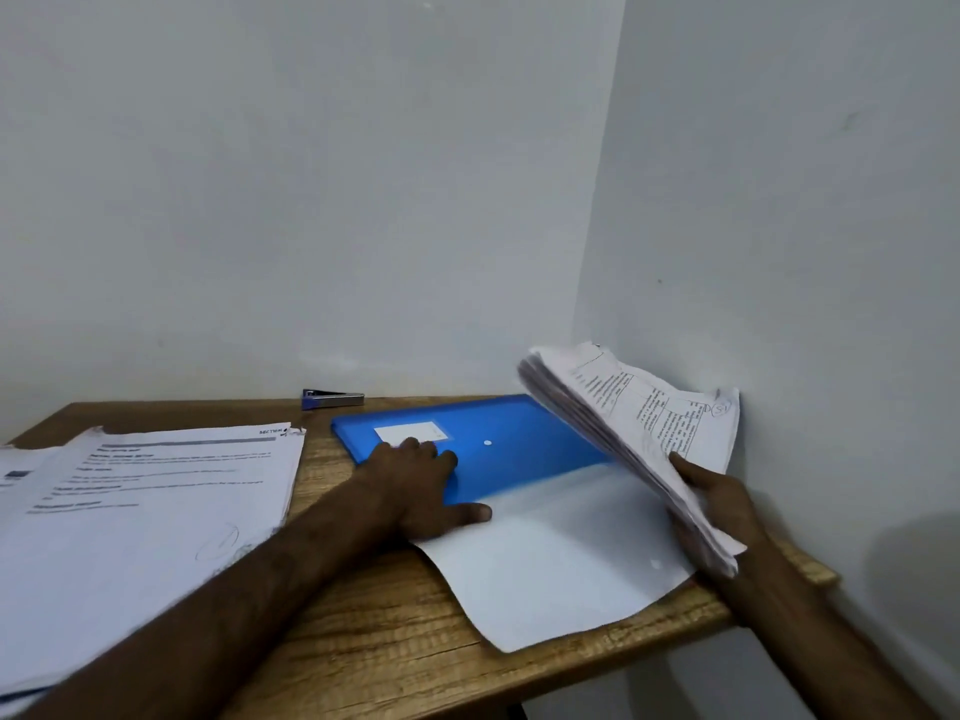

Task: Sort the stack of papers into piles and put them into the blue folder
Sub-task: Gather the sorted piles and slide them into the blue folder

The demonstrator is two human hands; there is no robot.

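The left hand (421,480) lies spread, pressing the folder (519,449) flat on the surface (363,615). The right hand (722,501) grips a thick stack (623,433) tilted over the open flap (561,553). Nothing looks filed yet, and another pile (145,501) waits at left.

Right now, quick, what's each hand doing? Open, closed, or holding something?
Left hand: open, fingers flat, pressing on the blue folder.
Right hand: closed round a thick stack of printed papers.
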